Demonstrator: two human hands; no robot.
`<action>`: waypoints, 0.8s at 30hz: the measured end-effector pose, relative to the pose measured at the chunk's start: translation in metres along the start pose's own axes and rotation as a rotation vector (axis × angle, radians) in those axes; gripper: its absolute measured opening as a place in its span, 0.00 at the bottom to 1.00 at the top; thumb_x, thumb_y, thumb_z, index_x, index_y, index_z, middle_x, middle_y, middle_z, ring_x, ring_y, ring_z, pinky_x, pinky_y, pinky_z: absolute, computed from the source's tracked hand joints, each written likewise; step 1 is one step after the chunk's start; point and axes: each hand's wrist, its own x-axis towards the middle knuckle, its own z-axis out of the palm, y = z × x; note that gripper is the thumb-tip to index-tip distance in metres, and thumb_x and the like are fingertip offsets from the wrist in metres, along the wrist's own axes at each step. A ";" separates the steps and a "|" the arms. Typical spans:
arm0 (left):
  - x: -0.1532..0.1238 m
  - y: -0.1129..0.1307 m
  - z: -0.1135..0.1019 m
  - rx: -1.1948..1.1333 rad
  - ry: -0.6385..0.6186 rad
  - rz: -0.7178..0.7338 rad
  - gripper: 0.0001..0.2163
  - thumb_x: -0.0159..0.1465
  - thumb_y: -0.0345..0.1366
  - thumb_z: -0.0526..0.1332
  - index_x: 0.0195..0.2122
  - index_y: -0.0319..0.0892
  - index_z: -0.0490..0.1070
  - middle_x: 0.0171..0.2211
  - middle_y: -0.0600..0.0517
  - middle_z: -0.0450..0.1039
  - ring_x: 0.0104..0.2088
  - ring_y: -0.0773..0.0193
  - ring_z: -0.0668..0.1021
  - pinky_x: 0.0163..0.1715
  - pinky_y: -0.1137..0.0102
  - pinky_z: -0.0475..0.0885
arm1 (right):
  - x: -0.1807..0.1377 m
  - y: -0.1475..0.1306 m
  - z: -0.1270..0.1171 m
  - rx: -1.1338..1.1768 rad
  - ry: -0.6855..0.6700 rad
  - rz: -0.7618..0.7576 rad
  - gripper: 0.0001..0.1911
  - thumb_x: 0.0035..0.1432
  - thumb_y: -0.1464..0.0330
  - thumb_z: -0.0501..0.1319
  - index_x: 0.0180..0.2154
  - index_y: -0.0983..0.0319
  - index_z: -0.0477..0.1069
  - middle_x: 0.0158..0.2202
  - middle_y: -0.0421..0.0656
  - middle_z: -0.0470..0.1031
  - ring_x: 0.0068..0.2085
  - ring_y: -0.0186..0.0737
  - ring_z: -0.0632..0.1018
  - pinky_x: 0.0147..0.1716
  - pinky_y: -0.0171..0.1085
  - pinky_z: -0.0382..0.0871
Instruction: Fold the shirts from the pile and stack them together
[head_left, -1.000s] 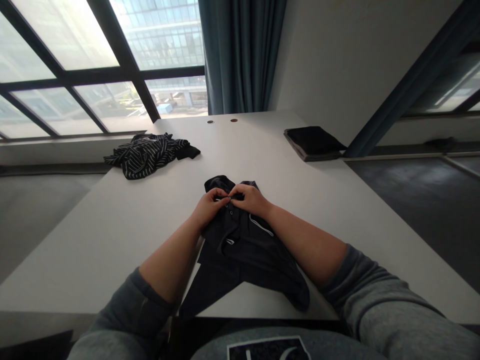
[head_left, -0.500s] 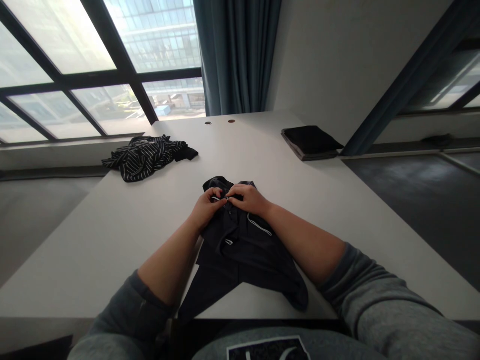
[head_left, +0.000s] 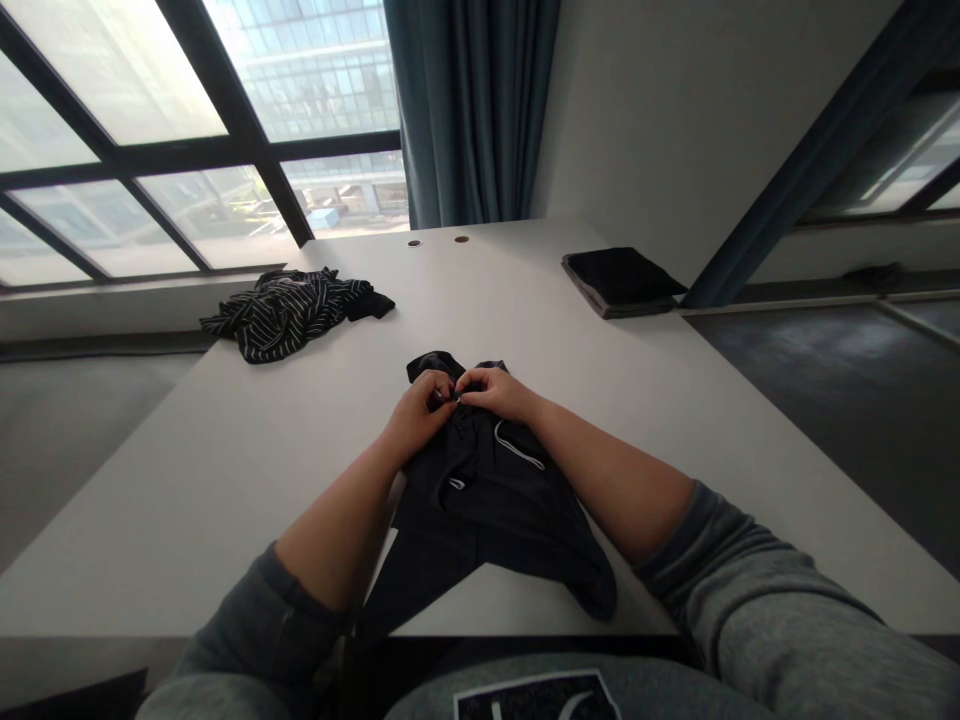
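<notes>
A pair of dark pants (head_left: 525, 520) lies rumpled at the near side of the table, its two legs spread toward me. White trim lines a slanted opening on its right side, and a small white loop shows near the middle. At the top of the pants, my left hand (head_left: 424, 410) is closed in a pinch on the cloth. Right beside it, my right hand (head_left: 499, 393) pinches the same spot, fingertips almost touching the left ones. A tiny white bit shows between the fingertips; what it is, I cannot make out.
On the white table (head_left: 300, 500), a crumpled black-and-white striped garment (head_left: 289, 310) lies at the far left. A folded stack of dark cloth (head_left: 622, 280) sits at the far right. Two round holes are near the back edge, below a blue curtain (head_left: 480, 120) and window.
Both hands stay at the top of the pants, with the fingers drawn slightly closer together. A small ring visible below the fingertips before no longer shows clearly. The view has shifted slightly.
</notes>
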 end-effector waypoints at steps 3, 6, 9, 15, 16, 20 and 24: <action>-0.001 -0.003 0.001 0.008 0.026 -0.082 0.11 0.60 0.35 0.68 0.42 0.45 0.71 0.43 0.51 0.74 0.33 0.64 0.74 0.37 0.67 0.70 | -0.001 0.000 0.001 0.018 0.018 0.000 0.11 0.52 0.64 0.67 0.37 0.62 0.79 0.37 0.40 0.80 0.40 0.39 0.78 0.45 0.37 0.70; -0.001 -0.005 -0.001 0.092 0.050 -0.098 0.10 0.60 0.37 0.70 0.42 0.45 0.75 0.42 0.51 0.75 0.34 0.63 0.74 0.37 0.66 0.70 | -0.003 0.001 0.002 0.022 0.041 0.016 0.11 0.52 0.63 0.68 0.38 0.62 0.79 0.37 0.40 0.80 0.39 0.39 0.78 0.43 0.37 0.70; 0.000 -0.005 -0.003 0.139 0.033 -0.102 0.08 0.60 0.38 0.70 0.41 0.46 0.78 0.41 0.51 0.77 0.35 0.61 0.76 0.38 0.65 0.70 | -0.003 0.001 0.002 -0.016 0.038 0.016 0.11 0.52 0.64 0.67 0.38 0.62 0.79 0.37 0.40 0.79 0.39 0.39 0.78 0.43 0.37 0.69; 0.000 -0.003 -0.005 0.081 0.006 -0.220 0.08 0.57 0.40 0.72 0.37 0.47 0.80 0.33 0.53 0.79 0.31 0.60 0.76 0.35 0.66 0.70 | -0.001 -0.001 0.000 -0.044 -0.031 -0.009 0.10 0.52 0.65 0.66 0.37 0.62 0.78 0.38 0.40 0.79 0.41 0.40 0.77 0.45 0.37 0.68; 0.000 -0.003 -0.005 0.057 0.000 -0.237 0.09 0.57 0.41 0.72 0.37 0.47 0.81 0.33 0.53 0.80 0.31 0.60 0.77 0.35 0.65 0.70 | -0.001 -0.001 -0.001 -0.043 -0.045 -0.004 0.10 0.52 0.66 0.66 0.37 0.62 0.78 0.37 0.40 0.79 0.40 0.39 0.77 0.44 0.37 0.68; 0.002 -0.005 -0.007 -0.072 -0.046 -0.212 0.08 0.58 0.42 0.70 0.36 0.46 0.81 0.39 0.51 0.82 0.40 0.57 0.81 0.47 0.63 0.72 | 0.000 0.001 -0.002 -0.019 -0.108 0.005 0.10 0.53 0.66 0.64 0.37 0.62 0.77 0.35 0.39 0.77 0.38 0.38 0.75 0.40 0.35 0.67; 0.003 -0.006 -0.008 -0.125 -0.082 -0.222 0.09 0.59 0.44 0.68 0.35 0.44 0.79 0.39 0.50 0.82 0.42 0.58 0.80 0.48 0.64 0.72 | 0.002 0.002 -0.003 0.000 -0.146 -0.018 0.09 0.51 0.68 0.64 0.36 0.62 0.77 0.37 0.40 0.77 0.41 0.39 0.75 0.45 0.36 0.67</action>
